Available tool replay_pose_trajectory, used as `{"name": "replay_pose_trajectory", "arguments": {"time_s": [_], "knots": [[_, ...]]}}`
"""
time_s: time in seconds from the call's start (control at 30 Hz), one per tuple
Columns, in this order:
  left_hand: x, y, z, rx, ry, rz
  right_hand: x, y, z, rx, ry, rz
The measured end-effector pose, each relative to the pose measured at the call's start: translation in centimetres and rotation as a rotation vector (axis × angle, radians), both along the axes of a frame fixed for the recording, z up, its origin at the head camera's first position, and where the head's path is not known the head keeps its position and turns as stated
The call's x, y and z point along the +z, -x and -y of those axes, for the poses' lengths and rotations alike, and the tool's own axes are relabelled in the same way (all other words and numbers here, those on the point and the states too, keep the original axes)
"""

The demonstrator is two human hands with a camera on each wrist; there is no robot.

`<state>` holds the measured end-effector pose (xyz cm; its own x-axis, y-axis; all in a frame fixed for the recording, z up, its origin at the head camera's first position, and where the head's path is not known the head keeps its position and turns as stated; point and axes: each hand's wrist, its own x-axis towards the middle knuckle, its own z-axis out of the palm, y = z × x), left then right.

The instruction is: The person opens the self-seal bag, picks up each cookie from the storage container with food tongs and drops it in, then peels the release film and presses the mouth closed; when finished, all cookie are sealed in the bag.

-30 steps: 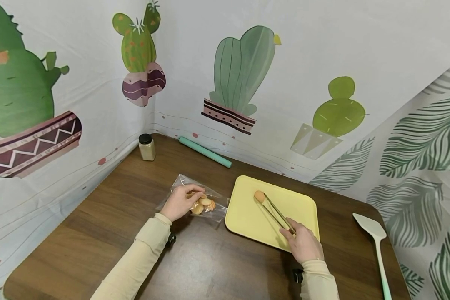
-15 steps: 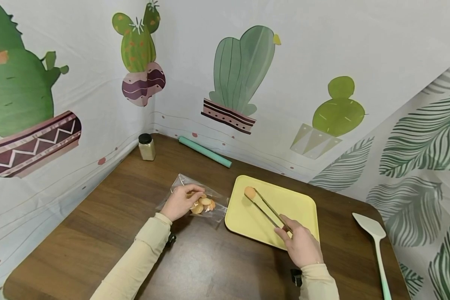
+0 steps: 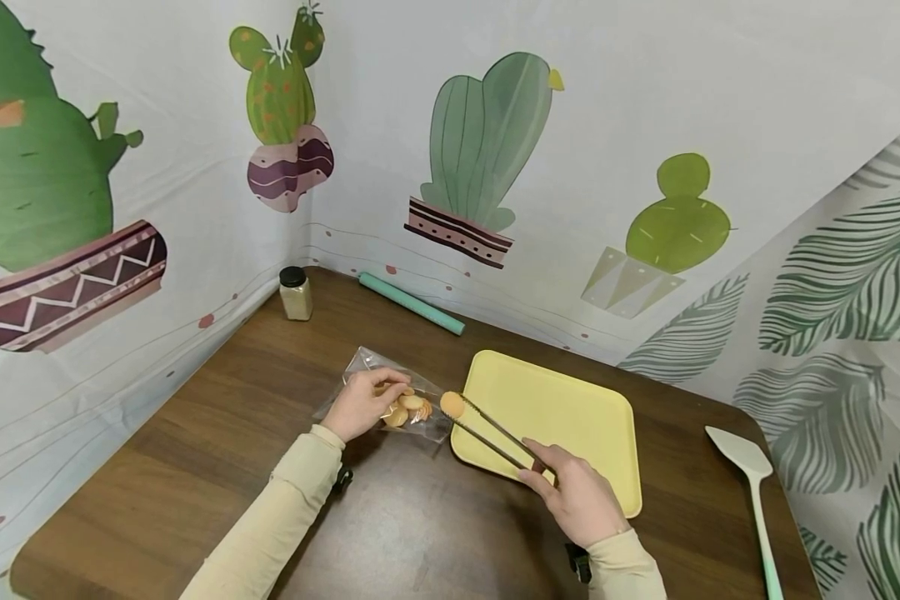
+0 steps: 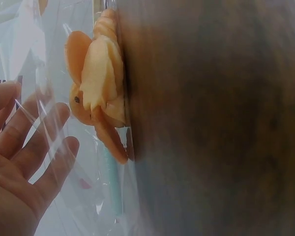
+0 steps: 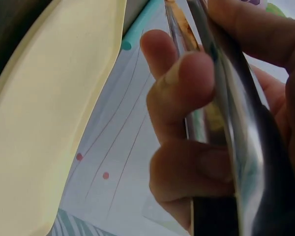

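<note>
My left hand (image 3: pixel 363 404) pinches the upper side of a clear plastic bag (image 3: pixel 366 360). Inside the bag lie several cookies (image 4: pixel 103 73), seen close up in the left wrist view; the loose film stands up around my fingers. A pair of metal tongs (image 3: pixel 498 442) is gripped in my right hand (image 3: pixel 581 496), fingers curled around both arms. Between the tongs' tips sits a round cookie (image 3: pixel 452 405), above the bag's right end and the left edge of a yellow tray (image 3: pixel 562 408). In the right wrist view the tongs' far ends are mostly hidden.
A jar (image 3: pixel 296 293) with a black lid stands at the table's back left corner. Beside it lies a green rod (image 3: pixel 411 303) along the wall. A spatula (image 3: pixel 746 454) with a pale head rests at the right edge of the wooden table (image 3: pixel 217 467).
My right hand has carried the tongs and the cookie leftward, from over the tray to the bag's right end. My left hand and the bag have stayed in place.
</note>
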<state>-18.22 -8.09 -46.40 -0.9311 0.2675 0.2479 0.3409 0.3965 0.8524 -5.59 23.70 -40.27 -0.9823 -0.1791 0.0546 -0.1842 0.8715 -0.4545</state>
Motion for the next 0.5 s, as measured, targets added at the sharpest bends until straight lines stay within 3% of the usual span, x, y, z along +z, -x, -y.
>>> {"name": "replay_pose_trajectory", "arguments": {"time_s": [0.23,0.5], "knots": [[0.1,0.0,0.0,0.007,0.012,0.002,-0.6,0.2,0.8,0.048,-0.031,-0.048],[0.1,-0.1,-0.2,0.004,0.005,0.003,-1.2,1.4,2.1,0.093,-0.046,-0.069]]}}
